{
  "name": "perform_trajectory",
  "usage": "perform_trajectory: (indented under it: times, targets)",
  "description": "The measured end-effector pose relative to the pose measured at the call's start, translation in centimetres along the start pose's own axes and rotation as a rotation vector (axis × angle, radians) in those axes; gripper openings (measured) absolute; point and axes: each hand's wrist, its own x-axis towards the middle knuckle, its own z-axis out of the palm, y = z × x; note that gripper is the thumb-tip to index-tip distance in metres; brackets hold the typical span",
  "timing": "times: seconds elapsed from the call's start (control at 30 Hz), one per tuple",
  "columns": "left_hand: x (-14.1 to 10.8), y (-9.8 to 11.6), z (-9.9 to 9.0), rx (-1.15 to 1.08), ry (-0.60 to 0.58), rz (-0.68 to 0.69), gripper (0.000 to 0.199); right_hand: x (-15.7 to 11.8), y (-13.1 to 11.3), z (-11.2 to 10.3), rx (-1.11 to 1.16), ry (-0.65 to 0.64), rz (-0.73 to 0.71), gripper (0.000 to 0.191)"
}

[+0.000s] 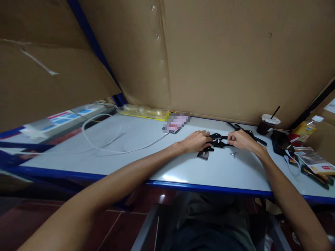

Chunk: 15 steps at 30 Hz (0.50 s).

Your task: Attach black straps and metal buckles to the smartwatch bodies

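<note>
On the right half of the white table, my left hand is closed on the left end of a black long-armed piece. Its thin arms reach right, where my right hand pinches their ends with curled fingers. The exact kind of the black piece cannot be made out. A small dark square lies just below my left fingers. Small silver metal bits, perhaps screws, rest below my right hand. Beyond that hand lie more black long-armed parts, partly hidden by it.
A lidded cup with a dark drink and a yellow-labelled bottle stand right. Nearby lie a black box and a printed packet. A phone trails a white cable. Cardboard walls rise behind.
</note>
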Motion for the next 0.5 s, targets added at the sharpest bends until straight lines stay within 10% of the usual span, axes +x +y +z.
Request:
perform_trajectory:
  times: [0.5]
  targets:
    - [-0.2,-0.6,0.1,-0.022,-0.005,0.016,0.031,-0.8,-1.9,0.6,-0.03,-0.065,-0.052,0.032]
